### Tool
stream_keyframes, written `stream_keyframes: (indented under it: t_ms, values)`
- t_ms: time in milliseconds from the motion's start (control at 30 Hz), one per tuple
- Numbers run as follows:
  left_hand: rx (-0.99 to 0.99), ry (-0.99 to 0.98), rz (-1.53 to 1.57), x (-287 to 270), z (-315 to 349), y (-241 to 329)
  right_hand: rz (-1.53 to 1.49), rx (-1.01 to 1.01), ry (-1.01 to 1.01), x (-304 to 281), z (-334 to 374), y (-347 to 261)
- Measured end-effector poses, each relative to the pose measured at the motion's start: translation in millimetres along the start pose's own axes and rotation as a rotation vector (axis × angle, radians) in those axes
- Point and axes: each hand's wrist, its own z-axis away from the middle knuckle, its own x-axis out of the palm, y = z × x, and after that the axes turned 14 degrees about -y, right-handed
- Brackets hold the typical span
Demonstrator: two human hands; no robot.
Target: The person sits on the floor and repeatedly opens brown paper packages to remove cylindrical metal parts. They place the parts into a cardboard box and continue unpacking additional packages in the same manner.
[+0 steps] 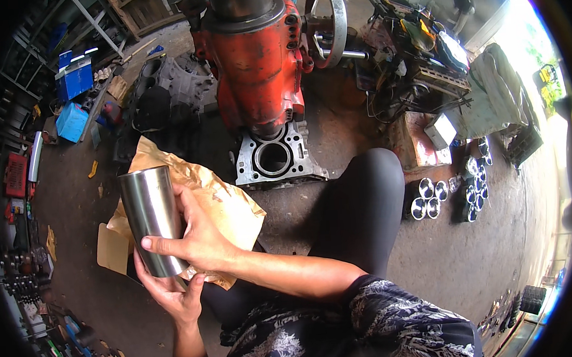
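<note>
A shiny steel cylinder liner (151,218) stands nearly upright, slightly tilted, in front of me on the left. My right hand (197,233) grips its right side, with the thumb laid across the lower front. From below, my left hand (170,294) cups the bottom end; some of its fingers are hidden behind the metal. Crumpled brown wrapping paper (225,191) spreads out behind and to the right of the liner. A cardboard flap (112,249) sticks out at the paper's left.
Ahead, a red boring machine (254,70) with a handwheel (337,24) rises over an engine block (246,164). Several shiny metal rings (426,200) sit on the floor to the right, near a box (420,139). Tools and parts line the left side. My knee (371,193) is raised at centre right.
</note>
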Motion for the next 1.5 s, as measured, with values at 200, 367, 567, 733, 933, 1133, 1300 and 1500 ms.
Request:
stream_keyframes:
  t_ms: [200, 367, 567, 733, 933, 1133, 1300, 1500]
  values:
    - [-0.104, 0.155, 0.105, -4.3, 5.0, -14.6, 0.153, -0.024, -0.02, 2.1, -2.2, -2.3]
    - [-0.192, 0.38, 0.812, -23.5, -1.7, -24.2, 0.079, 0.178, -0.149, -13.1, -2.6, -13.3]
    - [-0.335, 0.355, 1.045, -78.4, -0.9, -43.1, 0.52, 0.096, -0.024, -17.2, -1.1, -19.9]
    - [-0.466, 0.389, 0.762, -115.6, 7.1, -82.4, 1.022, 0.077, -0.08, -9.0, 9.8, -19.9]
    - [-0.664, 0.444, 0.585, -112.1, 29.9, -128.6, 1.437, -0.072, -0.128, -15.0, 7.0, -14.2]
    - [-0.791, 0.406, 0.389, -96.9, 34.2, -161.9, 1.57, -0.013, -0.145, -12.9, 6.9, -8.3]
    - [-0.768, 0.409, 0.15, -88.0, 32.4, -179.4, 1.632, -0.007, -0.158, -13.0, 8.7, -5.4]
    - [-0.542, 0.231, -0.03, -85.8, 14.8, -203.9, 1.694, -0.012, -0.147, -11.0, 9.6, -5.2]
